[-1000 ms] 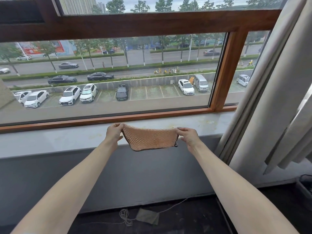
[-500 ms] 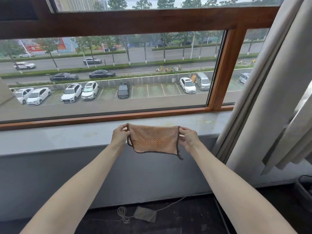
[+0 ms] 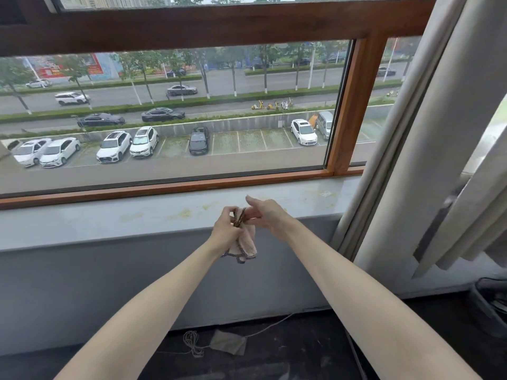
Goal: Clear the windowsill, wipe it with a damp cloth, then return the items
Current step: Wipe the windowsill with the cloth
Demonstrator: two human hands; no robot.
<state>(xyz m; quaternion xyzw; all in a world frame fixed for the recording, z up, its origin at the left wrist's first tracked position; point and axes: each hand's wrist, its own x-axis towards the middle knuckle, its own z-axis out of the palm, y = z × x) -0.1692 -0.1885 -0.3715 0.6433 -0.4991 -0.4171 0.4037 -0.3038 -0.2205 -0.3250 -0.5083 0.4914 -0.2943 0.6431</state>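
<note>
Where the two forearms converge at mid-frame, we see the left hand point(image 3: 226, 229) and the right hand point(image 3: 267, 215) together on the cloth point(image 3: 244, 246). The left fingers curl round its gathered top. The right thumb and fingers pinch the same bunch, with one finger stretched outward. The peach, dark-edged cloth hangs folded below the hands, in front of the front edge of the windowsill point(image 3: 109, 219) and before the grey wall point(image 3: 82, 283) under it; whether it touches that edge we cannot tell.

Bounds: the sill's rear edge meets the wooden window frame point(image 3: 164, 187), and its front edge runs leftward out of view. On the right the sill passes behind the curtain point(image 3: 444, 160), whose folds hang near the right forearm. Yellowish stains point(image 3: 186, 213) mark the pale surface near the hands.

On the dark floor point(image 3: 301, 352) we find a coiled cable point(image 3: 193, 342) touching a flat grey object point(image 3: 229, 345), below the hands. A dark container point(image 3: 491, 303) sits at the right margin, under the curtain.
</note>
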